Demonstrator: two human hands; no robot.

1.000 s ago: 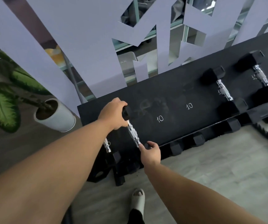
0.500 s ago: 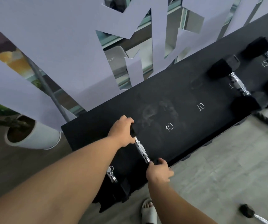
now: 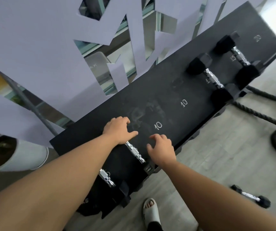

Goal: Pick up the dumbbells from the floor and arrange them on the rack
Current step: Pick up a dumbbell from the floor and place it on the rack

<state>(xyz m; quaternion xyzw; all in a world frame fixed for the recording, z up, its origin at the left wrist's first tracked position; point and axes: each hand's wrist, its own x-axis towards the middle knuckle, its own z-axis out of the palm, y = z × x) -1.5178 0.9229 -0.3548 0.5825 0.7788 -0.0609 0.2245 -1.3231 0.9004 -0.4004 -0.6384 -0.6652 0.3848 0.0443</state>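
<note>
I see a black rack (image 3: 192, 90) running slantwise in front of a pale cut-out screen (image 3: 34, 52), with chalked 10s on its top shelf. My left hand (image 3: 119, 130) rests over the far end of a dumbbell (image 3: 134, 152) lying on that shelf, grip loose, fingers spread. My right hand (image 3: 162, 150) hovers just beside its chrome bar, grip apart. Another dumbbell (image 3: 250, 196) lies on the grey floor (image 3: 217, 155), near a thick rope (image 3: 267, 117). A white plant pot (image 3: 17, 155) stands left.
</note>
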